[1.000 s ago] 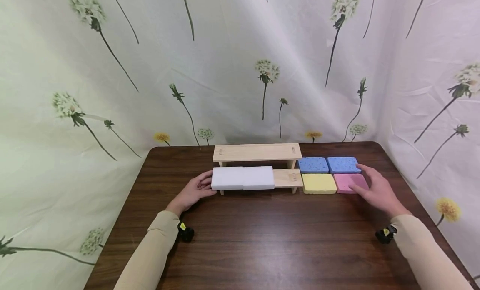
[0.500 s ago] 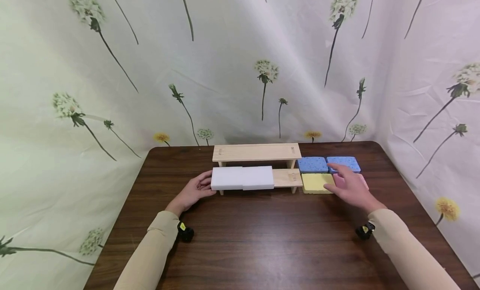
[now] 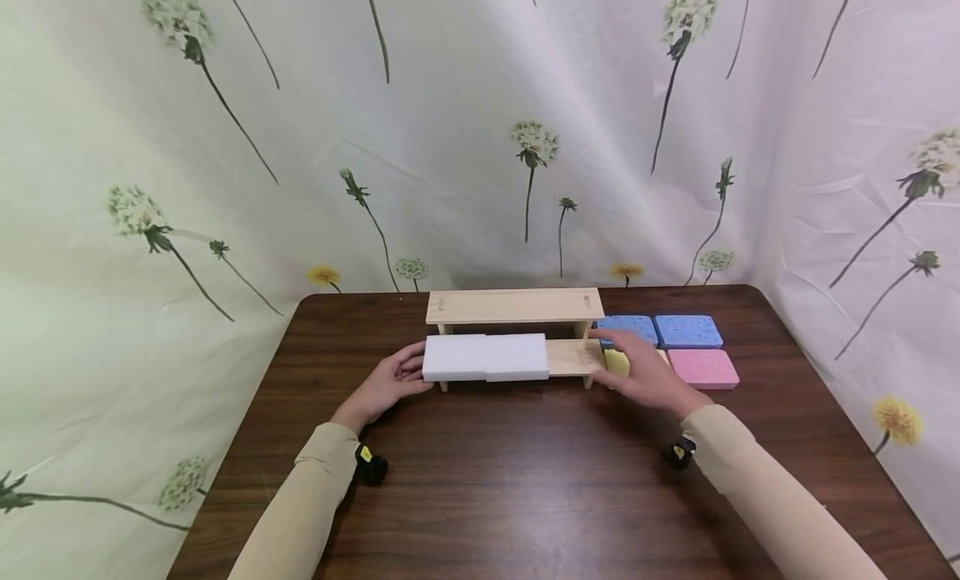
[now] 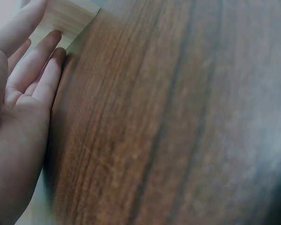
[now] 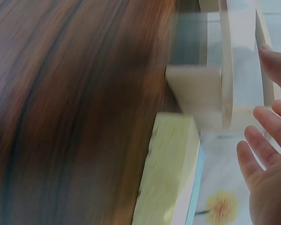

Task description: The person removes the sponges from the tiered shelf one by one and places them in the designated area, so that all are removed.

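Observation:
A low two-tier wooden shelf stands at the back of the table. Two white foam-like blocks lie side by side on its lower tier, leaving bare wood at the right. My left hand rests at the shelf's left end; in the left wrist view its extended fingers reach the wooden side panel. Over the yellow sponge, my right hand is spread at the lower tier's right end, thumb and fingers apart. Whether it touches the wood I cannot tell. That hand partly covers the yellow sponge.
Right of the shelf lie a pink sponge and two blue sponges behind, one partly hidden by the right hand. The raised upper tier stands behind the lower one. A flower-patterned cloth hangs beyond the dark wooden table.
My right hand has moved left, from the pink sponge across the yellow one to the shelf's right end. The left hand, blocks and sponges have stayed put.

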`<action>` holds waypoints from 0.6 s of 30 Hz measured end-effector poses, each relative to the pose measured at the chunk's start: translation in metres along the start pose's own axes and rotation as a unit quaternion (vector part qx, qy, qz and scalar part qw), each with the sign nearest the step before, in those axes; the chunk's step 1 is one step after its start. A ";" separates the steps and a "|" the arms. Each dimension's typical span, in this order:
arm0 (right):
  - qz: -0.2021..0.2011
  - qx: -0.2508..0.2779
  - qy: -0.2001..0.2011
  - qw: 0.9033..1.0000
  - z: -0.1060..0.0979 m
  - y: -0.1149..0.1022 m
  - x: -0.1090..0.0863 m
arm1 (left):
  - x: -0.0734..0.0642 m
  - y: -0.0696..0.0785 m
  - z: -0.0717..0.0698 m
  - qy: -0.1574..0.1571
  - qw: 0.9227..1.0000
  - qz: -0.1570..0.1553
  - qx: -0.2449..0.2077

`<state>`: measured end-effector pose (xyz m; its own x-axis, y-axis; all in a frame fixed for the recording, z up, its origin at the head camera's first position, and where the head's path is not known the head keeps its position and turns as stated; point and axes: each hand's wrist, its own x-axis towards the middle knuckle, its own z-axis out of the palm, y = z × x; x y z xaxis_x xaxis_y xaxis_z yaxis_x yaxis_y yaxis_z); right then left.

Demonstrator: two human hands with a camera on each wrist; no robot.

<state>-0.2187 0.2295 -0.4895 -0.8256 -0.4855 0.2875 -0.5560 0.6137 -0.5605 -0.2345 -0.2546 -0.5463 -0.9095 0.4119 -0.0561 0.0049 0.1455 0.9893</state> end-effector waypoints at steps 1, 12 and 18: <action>-0.002 0.000 -0.002 1.000 0.002 -0.003 0.003 | 0.000 0.000 0.000 0.000 1.000 0.000 0.001; -0.003 0.015 -0.043 0.999 0.022 -0.027 0.027 | -0.001 -0.001 0.000 0.005 1.000 0.000 0.005; 0.005 0.005 -0.062 0.998 0.025 -0.034 0.035 | 0.001 -0.001 0.000 0.004 1.000 0.002 0.009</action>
<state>-0.2262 0.1756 -0.4798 -0.8121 -0.5537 0.1841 -0.5469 0.6122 -0.5711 -0.2353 -0.2548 -0.5477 -0.9130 0.4047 -0.0508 0.0158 0.1595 0.9871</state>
